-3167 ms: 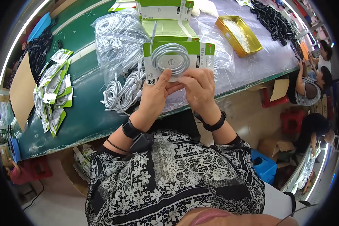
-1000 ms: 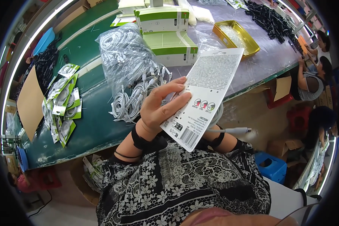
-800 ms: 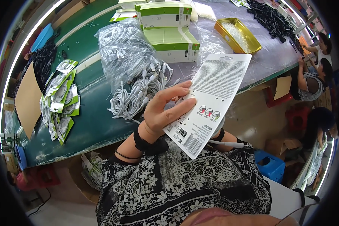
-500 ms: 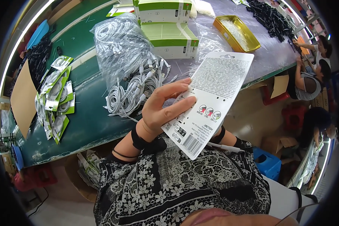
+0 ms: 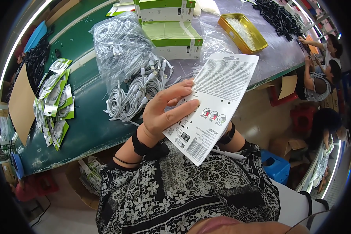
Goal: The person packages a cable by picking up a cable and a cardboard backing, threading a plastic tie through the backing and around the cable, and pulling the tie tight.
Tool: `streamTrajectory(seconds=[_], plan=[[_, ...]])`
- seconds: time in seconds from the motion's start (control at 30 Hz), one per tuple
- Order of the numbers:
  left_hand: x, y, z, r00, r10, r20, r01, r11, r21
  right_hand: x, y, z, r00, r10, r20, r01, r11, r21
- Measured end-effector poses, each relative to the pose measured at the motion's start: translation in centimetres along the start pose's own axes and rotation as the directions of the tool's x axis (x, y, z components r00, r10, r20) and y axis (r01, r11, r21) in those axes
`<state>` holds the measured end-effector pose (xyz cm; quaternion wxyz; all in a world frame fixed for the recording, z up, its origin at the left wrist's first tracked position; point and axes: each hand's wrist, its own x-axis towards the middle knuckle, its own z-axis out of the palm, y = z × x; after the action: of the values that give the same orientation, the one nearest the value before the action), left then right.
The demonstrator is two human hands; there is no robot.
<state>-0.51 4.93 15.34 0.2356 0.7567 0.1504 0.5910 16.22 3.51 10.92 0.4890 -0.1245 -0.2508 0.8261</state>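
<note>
A white backing card (image 5: 218,89) with printed text, small pictures and a hang hole is held up before me, its back face toward me. My left hand (image 5: 165,107) is closed on its left edge, with thumb and fingers on the printed side. Behind the card my right hand is hidden; just its banded wrist (image 5: 229,134) shows past the lower right edge, so its fingers cannot be made out. A white cable end (image 5: 232,154) sticks out below the card near that wrist. Beyond my left hand lies a pile of coiled white cables (image 5: 130,95).
A clear bag of cables (image 5: 119,43), stacks of green-and-white cards (image 5: 171,39) and a gold tray (image 5: 257,46) of small clear pieces stand ahead. Packed cable cards (image 5: 56,101) lie at left beside cardboard (image 5: 22,105). A carton (image 5: 87,191) sits below the table edge. Co-workers (image 5: 319,80) sit at right.
The view has shifted slightly, so the scene sits a little further left. My left hand keeps its hold on the card, which is nearly at the same tilt.
</note>
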Motion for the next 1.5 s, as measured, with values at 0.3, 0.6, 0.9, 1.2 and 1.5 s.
streamTrajectory(seconds=[0.3, 0.6, 0.9, 1.2, 1.5], plan=[[0.0, -0.8, -0.6, 0.986, 0.120, 0.114, -0.134, 0.984, 0.120, 1.9, -0.4, 1.2, 0.958, -0.053, 0.283, 0.006, 0.986, 0.167], [0.5, -1.2, -0.7, 0.963, 0.204, 0.178, -0.240, 0.947, 0.215, -0.8, -0.6, 0.6, 0.986, 0.117, -0.121, -0.084, 0.966, 0.246], [-2.0, -3.5, 0.6, 0.956, -0.212, -0.204, 0.252, 0.947, 0.197, -1.3, 3.2, -1.2, 0.942, -0.334, 0.024, 0.326, 0.897, -0.297], [-2.3, -2.9, 2.4, 0.694, -0.703, -0.158, 0.651, 0.706, -0.279, 1.2, -1.1, 1.8, 0.644, -0.529, 0.552, 0.333, -0.456, -0.825], [-2.7, -3.0, 2.5, 0.545, -0.837, -0.037, 0.589, 0.414, -0.694, 1.6, -1.1, 1.0, 0.719, -0.606, 0.340, 0.263, -0.216, -0.940]])
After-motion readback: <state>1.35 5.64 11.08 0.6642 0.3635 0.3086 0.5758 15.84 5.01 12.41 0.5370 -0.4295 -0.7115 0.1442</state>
